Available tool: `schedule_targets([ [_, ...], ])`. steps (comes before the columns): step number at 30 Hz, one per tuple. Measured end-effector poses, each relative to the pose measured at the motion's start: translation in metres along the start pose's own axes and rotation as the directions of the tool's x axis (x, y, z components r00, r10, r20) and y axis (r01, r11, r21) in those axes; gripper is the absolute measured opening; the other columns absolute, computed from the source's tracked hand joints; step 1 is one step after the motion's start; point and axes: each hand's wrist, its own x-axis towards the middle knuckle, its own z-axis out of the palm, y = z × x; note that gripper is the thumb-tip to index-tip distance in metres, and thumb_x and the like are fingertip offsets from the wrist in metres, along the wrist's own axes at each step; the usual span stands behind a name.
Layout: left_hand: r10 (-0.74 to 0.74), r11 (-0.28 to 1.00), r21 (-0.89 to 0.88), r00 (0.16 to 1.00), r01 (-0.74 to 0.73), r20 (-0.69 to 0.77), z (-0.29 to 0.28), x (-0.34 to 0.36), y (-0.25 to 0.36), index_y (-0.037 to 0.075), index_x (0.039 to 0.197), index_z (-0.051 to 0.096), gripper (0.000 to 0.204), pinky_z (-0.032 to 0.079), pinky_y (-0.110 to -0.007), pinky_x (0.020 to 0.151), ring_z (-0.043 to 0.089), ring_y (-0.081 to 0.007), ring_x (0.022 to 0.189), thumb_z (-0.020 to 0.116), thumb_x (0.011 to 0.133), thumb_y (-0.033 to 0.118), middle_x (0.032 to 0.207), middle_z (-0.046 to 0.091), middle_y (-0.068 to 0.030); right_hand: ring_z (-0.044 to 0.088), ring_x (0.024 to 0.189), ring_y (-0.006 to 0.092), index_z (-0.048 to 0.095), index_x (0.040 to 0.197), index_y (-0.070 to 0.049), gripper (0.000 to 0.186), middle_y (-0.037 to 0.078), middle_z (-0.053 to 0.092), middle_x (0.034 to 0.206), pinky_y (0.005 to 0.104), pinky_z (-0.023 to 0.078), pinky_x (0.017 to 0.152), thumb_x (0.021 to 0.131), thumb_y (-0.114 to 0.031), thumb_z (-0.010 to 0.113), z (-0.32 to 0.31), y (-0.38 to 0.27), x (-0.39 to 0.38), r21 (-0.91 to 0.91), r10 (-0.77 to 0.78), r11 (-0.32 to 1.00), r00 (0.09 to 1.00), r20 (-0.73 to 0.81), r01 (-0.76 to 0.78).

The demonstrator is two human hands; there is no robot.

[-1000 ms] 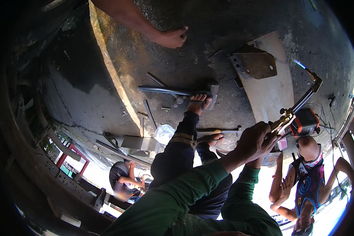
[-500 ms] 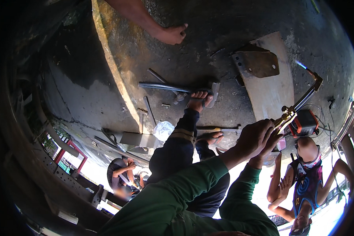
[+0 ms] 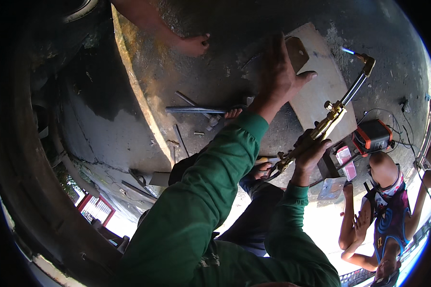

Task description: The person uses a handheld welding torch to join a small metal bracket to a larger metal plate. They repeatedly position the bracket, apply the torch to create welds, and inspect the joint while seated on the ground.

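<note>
My right hand is wrapped round the brass body of a cutting torch. The torch points up and to the right, and a small blue flame burns at its bent tip. My left hand is off the torch and reaches forward, thumb spread and fingers stretched, slightly blurred. It is beside a dark rusty metal plate, partly covering it from view. That plate lies on a larger pale flat sheet on the ground; whether my fingers touch it, I cannot tell.
Another person's hand hangs at the top. Near my foot lie a metal bar and a hammer-like tool. An orange-and-black machine with cables stands at right, close to a seated person. A pale curb runs at left.
My left hand has left the torch and moved forward to the rusty plate. The torch, still lit in my right hand, has shifted slightly up and left.
</note>
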Motion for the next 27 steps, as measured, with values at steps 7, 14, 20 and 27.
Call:
schedule_targets([
  [7,0.206,0.945,0.19,0.936,-0.266,0.286,0.009,0.032,-0.039,-0.002,0.142,0.046,0.105,0.048,-0.05,0.106,0.053,-0.043,0.131,0.093,0.067,0.054,0.142,0.051,-0.0239,0.05,0.051,0.0133,0.053,0.136,0.0,0.081,0.004,0.054,0.071,0.0287,0.043,0.046,0.105,-0.071,0.028,-0.023,0.014,0.024,-0.019,-0.093,0.995,0.987,0.132,0.097],
  [14,0.229,0.863,0.339,0.888,-0.375,0.399,0.006,0.064,-0.039,-0.003,0.116,0.067,0.095,0.057,-0.05,0.092,0.071,-0.0392,0.108,0.079,0.068,0.079,0.113,0.072,-0.0231,0.051,0.053,0.0133,0.056,0.131,-0.003,0.072,0.002,0.054,0.07,0.029,0.044,0.048,0.107,-0.066,0.029,-0.027,0.011,0.059,0.016,-0.124,0.992,0.982,0.145,0.123],
  [20,0.261,0.837,0.365,0.884,-0.407,0.387,0.003,0.063,-0.03,0.006,0.108,0.079,0.078,0.058,-0.046,0.091,0.074,-0.0344,0.1,0.083,0.067,0.072,0.103,0.077,-0.0181,0.056,0.057,0.0146,0.059,0.124,-0.004,0.069,0.005,0.058,0.076,0.0301,0.046,0.049,0.106,-0.066,0.034,-0.025,0.009,0.059,0.061,-0.174,0.984,0.968,0.182,0.165],
  [27,0.22,0.958,0.122,0.936,-0.26,0.273,-0.064,0.126,-0.052,0.002,0.105,0.079,0.067,0.057,-0.043,0.084,0.075,-0.0331,0.093,0.085,0.072,0.061,0.097,0.078,-0.0191,0.056,0.058,0.0149,0.057,0.127,-0.007,0.067,0.003,0.058,0.078,0.0311,0.047,0.049,0.107,-0.065,0.031,-0.042,0.012,0.06,0.069,-0.187,0.982,0.965,0.183,0.177],
])
